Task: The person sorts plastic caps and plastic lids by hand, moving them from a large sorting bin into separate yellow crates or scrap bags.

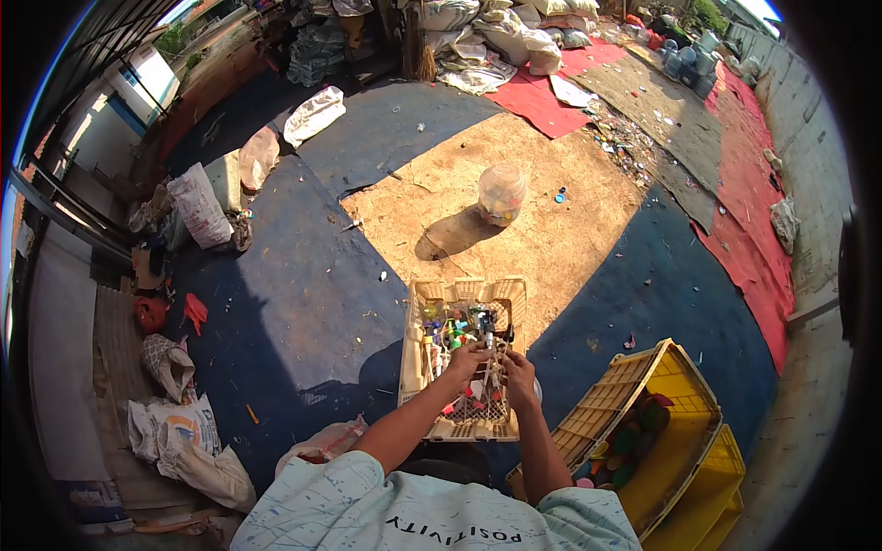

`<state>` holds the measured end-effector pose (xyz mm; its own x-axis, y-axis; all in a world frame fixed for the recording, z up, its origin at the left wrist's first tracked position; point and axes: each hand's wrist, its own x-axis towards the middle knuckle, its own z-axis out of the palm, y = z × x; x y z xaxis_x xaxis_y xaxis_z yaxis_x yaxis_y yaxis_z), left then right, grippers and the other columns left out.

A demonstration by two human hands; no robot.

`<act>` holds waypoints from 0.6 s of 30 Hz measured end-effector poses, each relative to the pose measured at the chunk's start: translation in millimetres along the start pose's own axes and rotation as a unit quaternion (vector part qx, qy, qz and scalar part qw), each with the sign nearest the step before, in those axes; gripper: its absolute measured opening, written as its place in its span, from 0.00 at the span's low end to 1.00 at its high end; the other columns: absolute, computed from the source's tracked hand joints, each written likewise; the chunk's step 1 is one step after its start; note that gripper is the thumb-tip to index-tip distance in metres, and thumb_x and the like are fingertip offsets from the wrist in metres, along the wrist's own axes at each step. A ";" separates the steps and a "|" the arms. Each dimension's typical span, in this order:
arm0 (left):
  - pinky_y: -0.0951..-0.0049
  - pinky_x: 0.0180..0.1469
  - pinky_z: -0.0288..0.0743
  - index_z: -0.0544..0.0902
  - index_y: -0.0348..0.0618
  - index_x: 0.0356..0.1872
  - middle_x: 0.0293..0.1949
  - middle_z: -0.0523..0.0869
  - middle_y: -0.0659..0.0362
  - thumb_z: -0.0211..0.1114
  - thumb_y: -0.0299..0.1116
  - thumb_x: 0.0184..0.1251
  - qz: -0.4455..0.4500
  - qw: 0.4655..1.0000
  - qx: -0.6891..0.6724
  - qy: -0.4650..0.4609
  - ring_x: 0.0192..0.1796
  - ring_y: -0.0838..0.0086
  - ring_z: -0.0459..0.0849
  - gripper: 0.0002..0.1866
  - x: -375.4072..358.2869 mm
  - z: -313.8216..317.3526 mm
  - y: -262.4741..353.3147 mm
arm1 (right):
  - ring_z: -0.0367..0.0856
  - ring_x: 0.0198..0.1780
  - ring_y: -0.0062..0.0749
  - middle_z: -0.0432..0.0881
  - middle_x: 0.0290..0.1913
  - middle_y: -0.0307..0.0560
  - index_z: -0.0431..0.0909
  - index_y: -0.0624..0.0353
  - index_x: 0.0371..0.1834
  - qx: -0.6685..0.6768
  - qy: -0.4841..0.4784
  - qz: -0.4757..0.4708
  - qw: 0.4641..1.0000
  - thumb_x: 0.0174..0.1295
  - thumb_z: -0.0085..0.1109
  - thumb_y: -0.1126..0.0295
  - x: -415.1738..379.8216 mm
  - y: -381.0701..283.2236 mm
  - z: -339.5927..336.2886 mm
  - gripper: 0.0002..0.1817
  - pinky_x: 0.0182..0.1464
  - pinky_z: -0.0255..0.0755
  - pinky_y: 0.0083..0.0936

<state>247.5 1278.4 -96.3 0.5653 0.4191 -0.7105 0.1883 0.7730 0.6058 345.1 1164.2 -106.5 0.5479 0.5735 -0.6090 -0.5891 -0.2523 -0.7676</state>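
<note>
My left hand (467, 361) and my right hand (518, 376) are close together over a cream plastic crate (412, 367) in front of my body. Fingers of both hands are curled in at small pale pieces, too small to name. Just beyond my left fingertips a dark and whitish plastic piece (489, 328) stands up. Under and around the hands lie many small plastic parts (452, 332) in green, blue, red, white and black. Red pieces (473, 397) show below the hands, near the crate's front end.
Beyond the crate stands a clear round plastic jar (503, 194), partly filled, with a blue cap (559, 196) beside it. Yellow crates (680, 395) lie tilted at my right, colored pieces inside. Sacks (198, 206) line the left side. Blue sheeting (303, 239) covers much of the ground.
</note>
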 end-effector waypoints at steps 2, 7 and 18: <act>0.75 0.31 0.77 0.75 0.40 0.51 0.36 0.83 0.62 0.73 0.45 0.60 0.008 0.996 0.067 0.062 0.32 0.79 0.83 0.25 -13.5 21.3 26.7 | 0.74 0.33 0.23 0.79 0.37 0.39 0.76 0.63 0.55 -0.045 0.028 0.010 0.999 0.64 0.59 0.63 9.8 -16.2 2.5 0.19 0.34 0.69 0.24; 0.47 0.52 0.76 0.69 0.35 0.58 0.54 0.74 0.47 0.67 0.56 0.61 -0.068 0.950 0.279 0.124 0.54 0.57 0.78 0.36 6.4 -33.2 -26.6 | 0.77 0.41 0.29 0.81 0.42 0.46 0.77 0.68 0.54 -0.240 0.082 -0.105 0.961 0.61 0.58 0.64 23.8 26.7 -38.4 0.22 0.41 0.72 0.29; 0.69 0.33 0.80 0.82 0.45 0.37 0.32 0.84 0.62 0.57 0.46 0.72 -0.123 0.989 0.067 0.046 0.32 0.73 0.83 0.15 -116.2 -155.4 -128.2 | 0.78 0.39 0.25 0.80 0.43 0.41 0.75 0.62 0.56 -0.115 0.098 0.108 0.983 0.65 0.58 0.65 -144.7 125.4 -65.4 0.19 0.40 0.74 0.25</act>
<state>32.9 1204.6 -147.0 0.4146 0.2728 -0.8681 0.4191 0.7896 0.4482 230.8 998.6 -127.7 0.5409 0.3321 -0.7727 -0.5669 -0.5347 -0.6267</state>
